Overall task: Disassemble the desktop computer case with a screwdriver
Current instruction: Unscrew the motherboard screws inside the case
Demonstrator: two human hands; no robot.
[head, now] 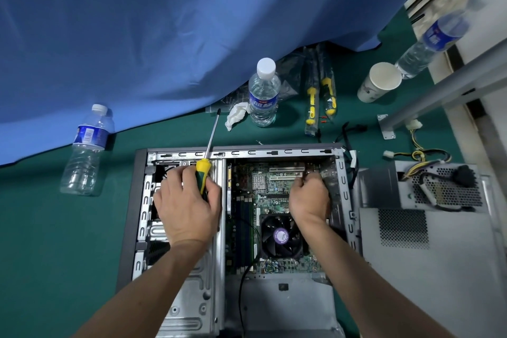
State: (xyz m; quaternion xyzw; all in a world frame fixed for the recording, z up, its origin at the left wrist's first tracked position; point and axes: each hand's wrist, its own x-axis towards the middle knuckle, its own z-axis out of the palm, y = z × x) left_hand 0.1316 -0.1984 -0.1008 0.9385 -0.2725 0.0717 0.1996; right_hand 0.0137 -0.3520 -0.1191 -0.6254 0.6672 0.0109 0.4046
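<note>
An open desktop computer case (141,195) lies flat on the green table, its motherboard (271,195) and black CPU fan (281,236) exposed. My left hand (186,206) rests over the drive bay on the case's left side and grips a yellow-green screwdriver (204,173) by its handle, the shaft pointing away from me past the case's far edge. My right hand (310,195) is inside the case at the motherboard's far right corner with fingers curled; whatever it holds is hidden under the fingers.
A removed power supply (439,189) with loose cables sits right of the case, on a grey side panel (439,269). Beyond the case stand water bottles (264,93) (87,151), a paper cup (380,81), bagged screwdrivers (321,99) and a crumpled tissue (236,115). A blue cloth (164,35) hangs behind.
</note>
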